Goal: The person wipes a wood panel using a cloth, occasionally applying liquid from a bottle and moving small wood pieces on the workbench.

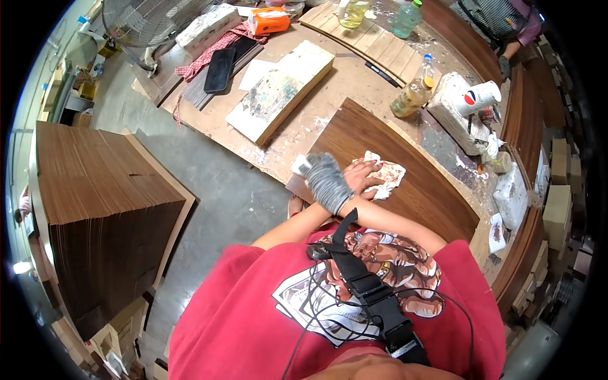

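My forearms cross over a dark brown wood-grain panel (pixel 405 158) on the workbench. My left hand (pixel 361 175) is bare and lies flat on the panel, fingers spread and reaching onto a crumpled, stained white cloth (pixel 389 176). Over the left wrist passes my right arm. My right hand (pixel 326 179), in a grey knitted glove, is closed near the panel's left end. A small white piece (pixel 300 166) sticks out from its fingers; its exact kind is not clear.
Behind the panel are a paint-smeared wooden block (pixel 278 92), a phone (pixel 219 70) and a marker (pixel 382 74). Bottles (pixel 413 95) and a paper cup (pixel 479 98) stand right. Stacked brown panels (pixel 107 183) rise at left. A co-worker's gloved hand (pixel 505 66) shows far right.
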Motion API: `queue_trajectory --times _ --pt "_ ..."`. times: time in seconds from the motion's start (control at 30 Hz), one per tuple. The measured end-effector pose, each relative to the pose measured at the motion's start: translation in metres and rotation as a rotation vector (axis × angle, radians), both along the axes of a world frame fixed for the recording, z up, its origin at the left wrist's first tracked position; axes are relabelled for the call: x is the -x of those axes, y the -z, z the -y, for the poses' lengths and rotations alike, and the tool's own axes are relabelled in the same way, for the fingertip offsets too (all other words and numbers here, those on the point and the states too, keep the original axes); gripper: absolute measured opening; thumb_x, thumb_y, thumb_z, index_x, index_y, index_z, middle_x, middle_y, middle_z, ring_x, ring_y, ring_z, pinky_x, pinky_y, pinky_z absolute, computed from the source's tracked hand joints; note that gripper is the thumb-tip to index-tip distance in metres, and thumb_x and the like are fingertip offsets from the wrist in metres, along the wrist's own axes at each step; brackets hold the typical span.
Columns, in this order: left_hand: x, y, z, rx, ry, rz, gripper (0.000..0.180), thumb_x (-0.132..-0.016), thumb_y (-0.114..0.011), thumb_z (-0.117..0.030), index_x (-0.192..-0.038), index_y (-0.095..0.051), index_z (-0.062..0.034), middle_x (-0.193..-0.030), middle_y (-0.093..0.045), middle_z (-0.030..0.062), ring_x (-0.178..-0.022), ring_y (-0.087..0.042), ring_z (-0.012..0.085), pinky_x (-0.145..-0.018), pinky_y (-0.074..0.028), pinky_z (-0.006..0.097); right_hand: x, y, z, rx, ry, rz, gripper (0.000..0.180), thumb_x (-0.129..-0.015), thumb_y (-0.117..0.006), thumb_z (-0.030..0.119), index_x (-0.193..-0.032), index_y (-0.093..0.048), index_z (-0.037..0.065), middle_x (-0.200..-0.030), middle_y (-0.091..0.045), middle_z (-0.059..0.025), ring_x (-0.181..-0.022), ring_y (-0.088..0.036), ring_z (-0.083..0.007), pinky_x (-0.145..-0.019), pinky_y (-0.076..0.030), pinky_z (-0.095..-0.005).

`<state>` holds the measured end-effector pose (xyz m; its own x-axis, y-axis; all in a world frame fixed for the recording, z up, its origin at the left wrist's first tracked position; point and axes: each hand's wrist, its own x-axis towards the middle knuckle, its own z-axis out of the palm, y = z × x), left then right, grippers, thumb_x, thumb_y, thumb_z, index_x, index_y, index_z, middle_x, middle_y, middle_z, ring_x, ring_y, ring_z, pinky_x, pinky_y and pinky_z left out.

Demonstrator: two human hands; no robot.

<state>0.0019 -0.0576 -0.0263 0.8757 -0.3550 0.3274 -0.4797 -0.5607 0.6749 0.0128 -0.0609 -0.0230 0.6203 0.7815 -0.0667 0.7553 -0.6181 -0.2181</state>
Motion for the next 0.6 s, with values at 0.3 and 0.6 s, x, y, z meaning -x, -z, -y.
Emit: queue_trajectory --times 0.3,0.6 --pt "0.000 -0.021 0.000 -0.041 0.020 -0.052 0.033 -0.094 -0.067 -0.029 -0.124 -0.071 -0.0185 -0.144 -0.055 0.0111 -0.140 -0.046 0.0318 -0.122 -0.030 0.052 0.019 -0.032 0.006 -0.354 -0.298 -0.534 0.042 -0.078 -0.075 0.017 -0.120 -0.072 0.011 -0.118 -0.068 -0.0173 -0.114 -0.062 -0.0350 -0.099 -0.050 -0.0445" --pt "-0.013 -0.023 -0.029 -0.144 -0.128 -0.109 0.036 -0.093 -0.070 -0.027 -0.126 -0.072 -0.0123 -0.144 -0.057 0.0198 -0.134 -0.052 0.0414 -0.121 -0.030 0.055 -0.107 -0.013 0.199 -1.252 0.820 -0.206 0.034 -0.087 -0.076 0.008 -0.120 -0.070 0.006 -0.123 -0.069 -0.0120 -0.111 -0.066 -0.0240 -0.093 -0.054 -0.0366"
